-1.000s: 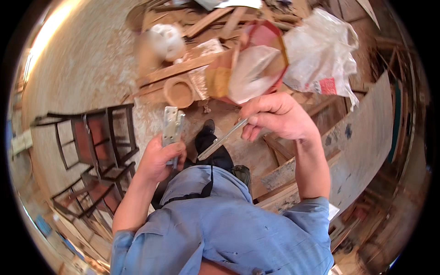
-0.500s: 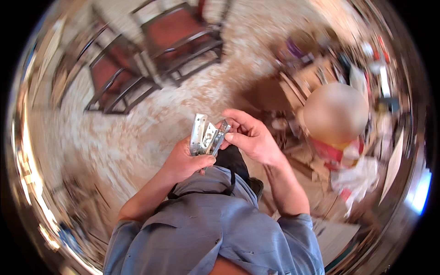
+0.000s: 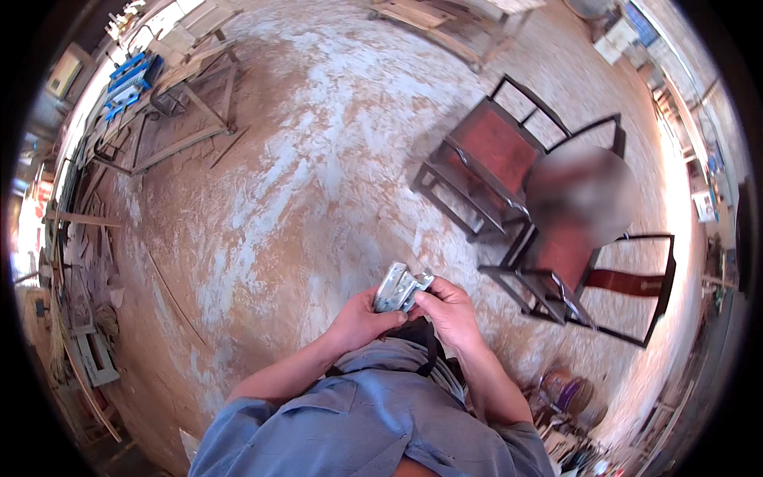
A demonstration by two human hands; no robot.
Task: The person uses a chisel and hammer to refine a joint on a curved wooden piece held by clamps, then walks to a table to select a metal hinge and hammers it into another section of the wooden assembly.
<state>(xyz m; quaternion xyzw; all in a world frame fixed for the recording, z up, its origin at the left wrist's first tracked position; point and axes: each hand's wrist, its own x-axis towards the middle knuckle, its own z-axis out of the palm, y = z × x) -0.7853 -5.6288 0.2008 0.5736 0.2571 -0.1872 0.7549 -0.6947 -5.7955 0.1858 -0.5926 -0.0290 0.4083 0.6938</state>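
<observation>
Metal brackets (image 3: 393,289), seemingly two, left grip (image 3: 358,323) and right grip (image 3: 452,316) pinching them, two chairs (image 3: 497,147)

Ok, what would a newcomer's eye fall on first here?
Probably the dark-framed chairs with red seats, at right. Then the shiny metal pieces, held by the left hand and right hand, below centre. The blue object at upper left also stands out.

No legible lettering in view
Words, numbers and signs cannot be read on the metal fittings (image 3: 394,289) or the purple-banded tub (image 3: 569,394).
</observation>
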